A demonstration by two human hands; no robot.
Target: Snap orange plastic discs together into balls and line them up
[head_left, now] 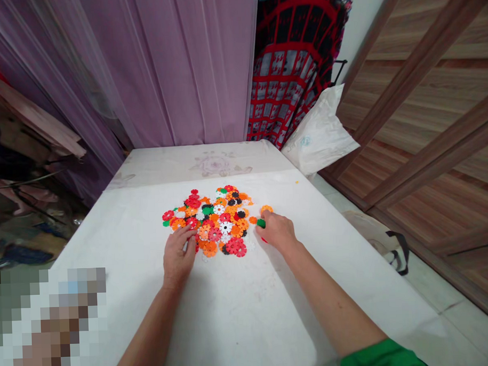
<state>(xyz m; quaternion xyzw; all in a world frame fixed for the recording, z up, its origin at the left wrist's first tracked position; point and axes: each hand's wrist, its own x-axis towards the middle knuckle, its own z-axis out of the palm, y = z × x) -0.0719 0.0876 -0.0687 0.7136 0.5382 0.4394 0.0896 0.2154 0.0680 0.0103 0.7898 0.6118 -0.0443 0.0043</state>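
A heap of flat flower-shaped plastic discs (217, 218) in orange, red, white, black and green lies on a white-covered table (240, 311). My left hand (178, 254) rests at the heap's near left edge, fingers stretched out and touching red and orange discs. My right hand (276, 231) sits at the heap's right edge, fingers curled round a green disc (261, 223), with a bit of red showing under the palm. An orange disc (266, 209) lies just beyond that hand.
Purple curtains (163, 68) hang behind the table. A red and black checked cloth (292, 69) hangs at the back right, with a white plastic bag (322, 135) beside it. Wooden panels (434, 117) stand on the right. Clutter lies on the left.
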